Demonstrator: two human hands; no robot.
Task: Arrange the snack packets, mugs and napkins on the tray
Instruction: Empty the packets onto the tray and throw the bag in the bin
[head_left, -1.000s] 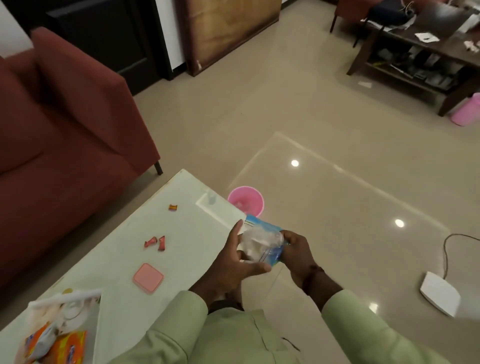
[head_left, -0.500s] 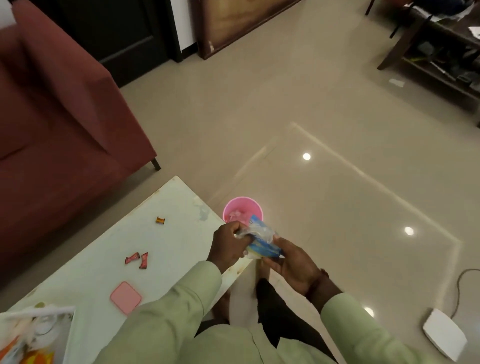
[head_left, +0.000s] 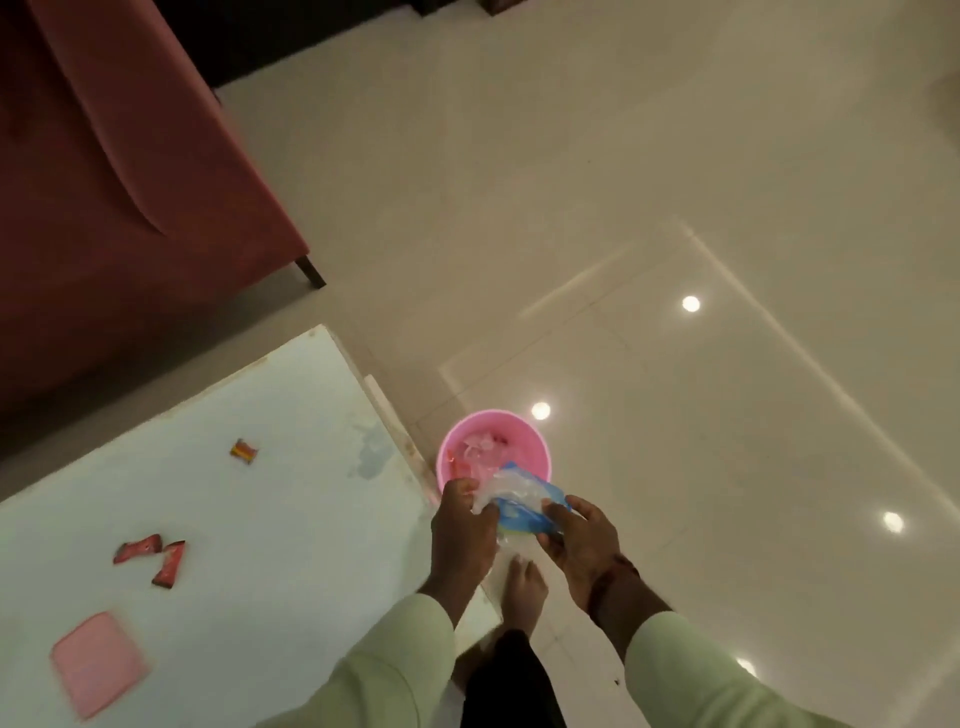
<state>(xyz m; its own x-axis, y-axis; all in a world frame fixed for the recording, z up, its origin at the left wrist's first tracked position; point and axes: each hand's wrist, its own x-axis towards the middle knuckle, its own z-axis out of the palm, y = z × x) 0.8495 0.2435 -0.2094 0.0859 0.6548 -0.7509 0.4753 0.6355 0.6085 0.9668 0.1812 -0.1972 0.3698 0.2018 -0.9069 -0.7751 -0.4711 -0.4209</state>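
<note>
Above the round pink plastic bin (head_left: 492, 451), your left hand (head_left: 462, 525) pinched the crinkled blue-and-clear plastic packet (head_left: 519, 500). Your right hand (head_left: 579, 540) gripped its other end

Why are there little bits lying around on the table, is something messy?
Yes. Two torn red wrapper pieces and a small orange wrapper lie scattered on the table, like litter. A smudge marks its far corner by the pink bin.

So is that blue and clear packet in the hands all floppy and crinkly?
Probably floppy: the packet looks rumpled and bent between the left hand and right hand. It seems light, pinched only by fingertips. Its shiny plastic may be a bit slippery.
</note>
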